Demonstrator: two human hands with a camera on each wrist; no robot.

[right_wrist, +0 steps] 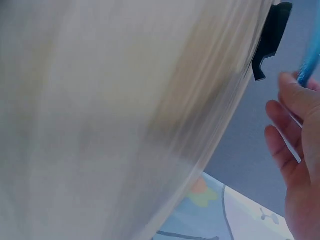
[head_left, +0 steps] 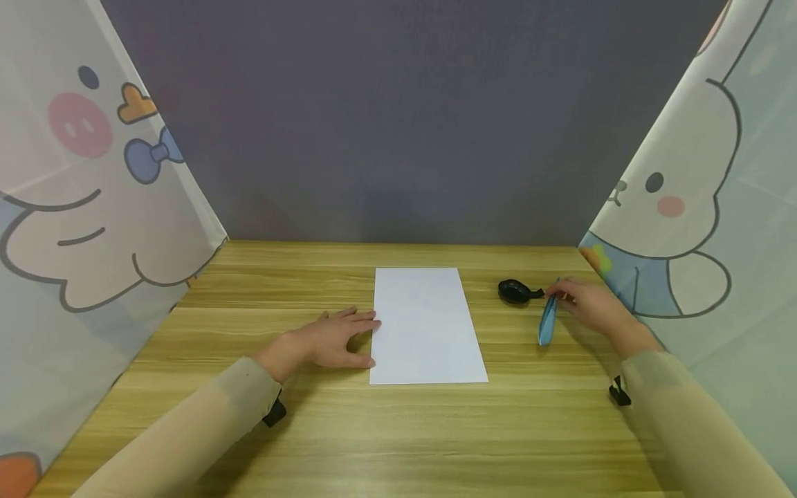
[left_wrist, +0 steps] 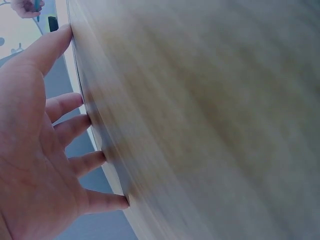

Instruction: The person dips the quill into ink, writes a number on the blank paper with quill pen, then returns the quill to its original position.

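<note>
A blank white sheet of paper [head_left: 426, 325] lies on the wooden table. My left hand [head_left: 339, 339] is spread flat at its left edge, with some fingertips overlapping that edge; in the left wrist view the straight fingers [left_wrist: 80, 130] touch the tabletop. Over the right side of the table, my right hand [head_left: 585, 304] pinches the upper end of a slim blue packet-like item [head_left: 547, 324], which hangs down. Its ribbed end shows at the thumb in the right wrist view. Just left of that hand rests a glossy black rounded object [head_left: 515, 292] with a short bent tail.
The wood-grain table [head_left: 299, 443] meets a dark grey panel [head_left: 398, 124] at the back. Printed cartoon curtains hang along both sides, the right curtain [head_left: 685, 228] close to my right hand. A black strap [head_left: 274, 413] shows under the left wrist.
</note>
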